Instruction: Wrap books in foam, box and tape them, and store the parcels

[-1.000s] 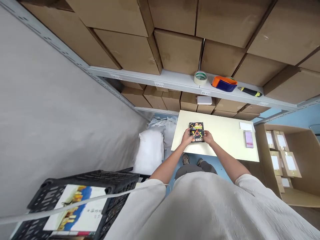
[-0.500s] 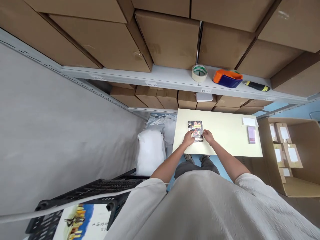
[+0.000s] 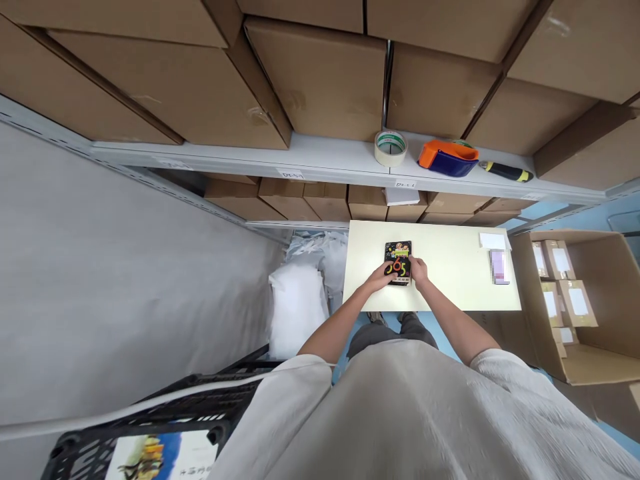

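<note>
A small black book (image 3: 399, 252) with colourful figures and a large "365" on its cover is over the pale table (image 3: 455, 273), face up. My left hand (image 3: 383, 275) grips its lower left side, with fingers lying on the cover. At the right edge of the book, my right hand (image 3: 419, 271) is closed, its fingers pinching that side. Whether the book rests on the table or is slightly raised, I cannot tell.
A tape roll (image 3: 391, 148), an orange and blue tape dispenser (image 3: 449, 159) and a black-yellow cutter (image 3: 507, 171) lie on the shelf. White plastic bags (image 3: 299, 310) are left of the table, a black crate (image 3: 187, 400) at lower left, and an open carton (image 3: 607, 320) of small boxes at right.
The book has shifted a little to the right over the table, and both hands have moved with it. The camera view has also shifted slightly.
</note>
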`<state>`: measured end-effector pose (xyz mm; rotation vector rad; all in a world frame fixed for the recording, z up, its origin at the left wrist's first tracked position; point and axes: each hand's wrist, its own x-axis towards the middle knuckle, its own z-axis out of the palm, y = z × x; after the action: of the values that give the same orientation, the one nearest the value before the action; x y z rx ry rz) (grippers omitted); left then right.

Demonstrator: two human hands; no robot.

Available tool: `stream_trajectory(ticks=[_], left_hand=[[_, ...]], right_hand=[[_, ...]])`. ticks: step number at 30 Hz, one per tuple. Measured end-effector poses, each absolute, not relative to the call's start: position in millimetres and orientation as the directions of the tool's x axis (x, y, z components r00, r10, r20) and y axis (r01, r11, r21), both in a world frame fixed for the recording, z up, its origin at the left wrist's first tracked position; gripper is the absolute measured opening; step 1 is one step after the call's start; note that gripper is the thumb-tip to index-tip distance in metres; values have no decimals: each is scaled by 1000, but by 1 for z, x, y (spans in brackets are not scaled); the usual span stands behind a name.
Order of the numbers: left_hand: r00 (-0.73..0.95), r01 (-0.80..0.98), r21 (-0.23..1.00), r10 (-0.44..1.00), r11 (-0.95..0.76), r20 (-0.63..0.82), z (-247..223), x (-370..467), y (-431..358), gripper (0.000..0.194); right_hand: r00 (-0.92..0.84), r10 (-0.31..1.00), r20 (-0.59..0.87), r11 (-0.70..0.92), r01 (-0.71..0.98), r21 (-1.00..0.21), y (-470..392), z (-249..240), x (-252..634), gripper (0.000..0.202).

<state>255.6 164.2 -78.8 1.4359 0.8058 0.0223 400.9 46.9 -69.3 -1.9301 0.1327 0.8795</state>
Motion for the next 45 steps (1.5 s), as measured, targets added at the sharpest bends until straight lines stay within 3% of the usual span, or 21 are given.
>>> stream_trajectory(ticks=[3, 5, 9, 13, 18, 23, 33, 36, 40, 42, 45], left_hand=[[795, 376, 900, 423, 219, -435, -70, 263, 169, 42], [761, 364, 908, 496, 207, -418, -64, 261, 177, 38], [601, 473, 871, 675, 130, -427, -60, 241, 200, 34], [553, 637, 769, 667, 48, -500, -66, 221, 219, 36], [565, 681, 731, 663, -40, -491, -80, 210, 219, 55], [593, 723, 679, 617, -124, -518, -86, 203, 211, 54], [736, 617, 762, 487, -197, -470, -89, 192, 207, 76], [778, 561, 816, 425, -139, -463, -92, 204, 197, 74], [787, 534, 846, 358, 11, -502, -89, 237, 178, 62], [801, 467, 882, 393, 60, -452, -84, 253, 175, 50], [740, 384, 909, 535, 160, -407, -77, 261, 185, 50]], right_hand=[[735, 371, -567, -475, -374, -796, 55, -54, 403, 53], [651, 496, -575, -473, -352, -808, 62, -49, 400, 56], [557, 609, -566, -575, -181, -798, 70, -57, 389, 38], [590, 551, -591, -676, -99, -730, 68, -75, 380, 28], [564, 523, -639, -702, -141, -698, 61, -88, 378, 44], [542, 489, -683, -687, -244, -685, 62, -92, 372, 56], [545, 422, -725, -613, -418, -671, 64, -88, 366, 50], [601, 395, -695, -595, -409, -692, 59, -81, 373, 44], [782, 348, -518, -594, -244, -767, 56, -64, 384, 35], [792, 417, -446, -565, -158, -810, 59, -56, 386, 37], [673, 588, -449, -515, -116, -849, 67, -50, 380, 40]])
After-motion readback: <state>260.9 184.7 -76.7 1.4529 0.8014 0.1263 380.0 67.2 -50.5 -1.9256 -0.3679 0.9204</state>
